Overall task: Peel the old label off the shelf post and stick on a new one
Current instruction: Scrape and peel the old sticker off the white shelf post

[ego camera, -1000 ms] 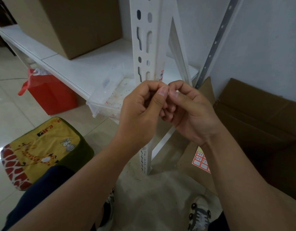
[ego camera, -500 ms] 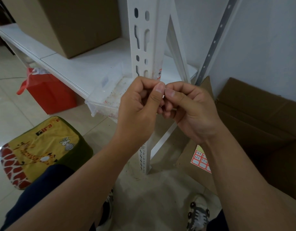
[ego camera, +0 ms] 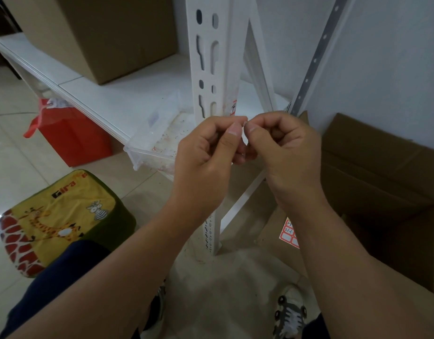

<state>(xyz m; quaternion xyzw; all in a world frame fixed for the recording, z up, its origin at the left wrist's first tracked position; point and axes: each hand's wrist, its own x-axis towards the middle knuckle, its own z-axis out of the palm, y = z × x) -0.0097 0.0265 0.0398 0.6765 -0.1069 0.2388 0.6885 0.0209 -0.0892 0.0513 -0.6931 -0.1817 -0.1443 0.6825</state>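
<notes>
Head view looks down at two hands held close together in front of the white shelf post (ego camera: 212, 69). Left hand (ego camera: 206, 155) and right hand (ego camera: 284, 148) both have curled fingers, and their thumbs and fingertips pinch a tiny white scrap (ego camera: 245, 124) between them. On the post, just above the hands, sits a small label (ego camera: 233, 107) with a red edge and dark writing. A sheet of red-edged labels (ego camera: 288, 233) lies on cardboard near the floor.
</notes>
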